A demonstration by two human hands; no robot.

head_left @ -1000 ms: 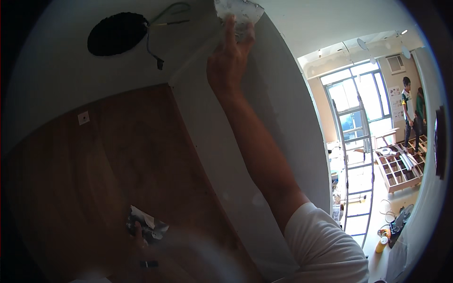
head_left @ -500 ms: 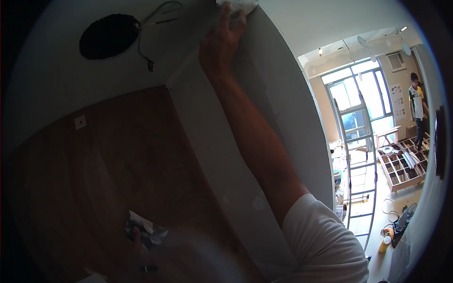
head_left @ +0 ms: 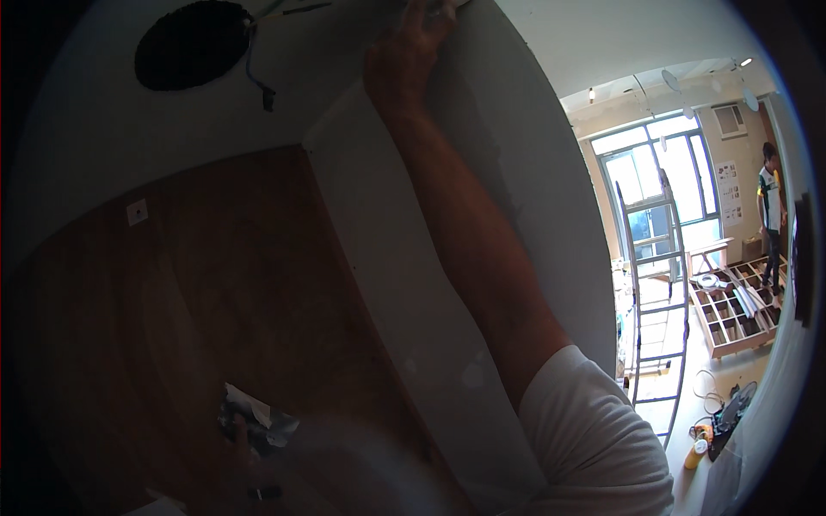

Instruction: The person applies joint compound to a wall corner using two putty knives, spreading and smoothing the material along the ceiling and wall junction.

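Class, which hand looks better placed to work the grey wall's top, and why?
Probably the right hand: it's near the top of the grey wall; the left hand is low, holding a grey and white piece.

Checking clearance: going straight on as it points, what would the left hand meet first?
Beyond the smeared plate it holds, the left hand would likely meet the brown wooden panel; the gap is unclear.

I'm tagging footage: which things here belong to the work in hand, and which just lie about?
In use: flat piece, mostly hidden, in the right hand; smeared sheet in the left hand.
Apparently just around: ladder; wooden grid frame; yellow cylinder.
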